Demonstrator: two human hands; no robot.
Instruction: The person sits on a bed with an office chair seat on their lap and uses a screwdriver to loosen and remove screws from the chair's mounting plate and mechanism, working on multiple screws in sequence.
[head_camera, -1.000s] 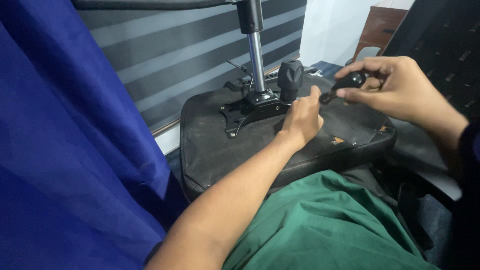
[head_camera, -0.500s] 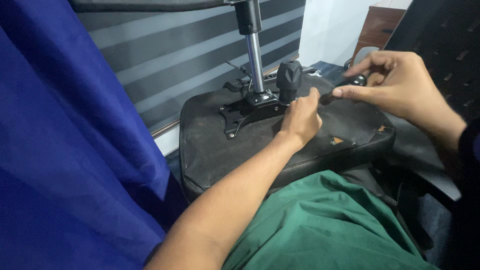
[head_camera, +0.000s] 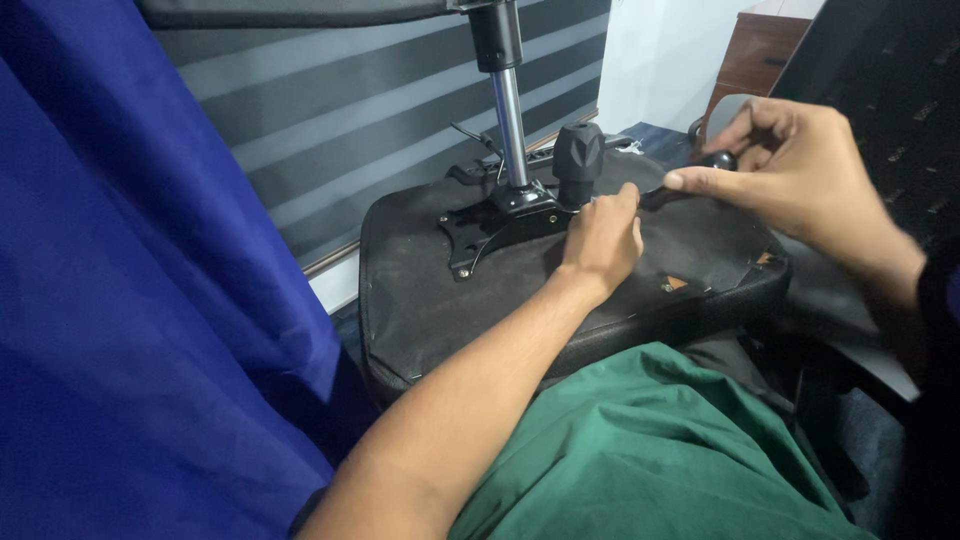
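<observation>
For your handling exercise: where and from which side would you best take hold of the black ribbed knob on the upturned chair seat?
Grip the black ribbed knob around its fluted upper part, coming from above. It stands upright beside the gas-lift column, its ribs probably give the fingers purchase, and the left hand already crowds its base.

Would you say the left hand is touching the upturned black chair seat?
Touching. The head view shows the left hand resting fingers-down on the underside of the chair seat, beside the metal mounting plate, with no gap visible beneath it.
</observation>
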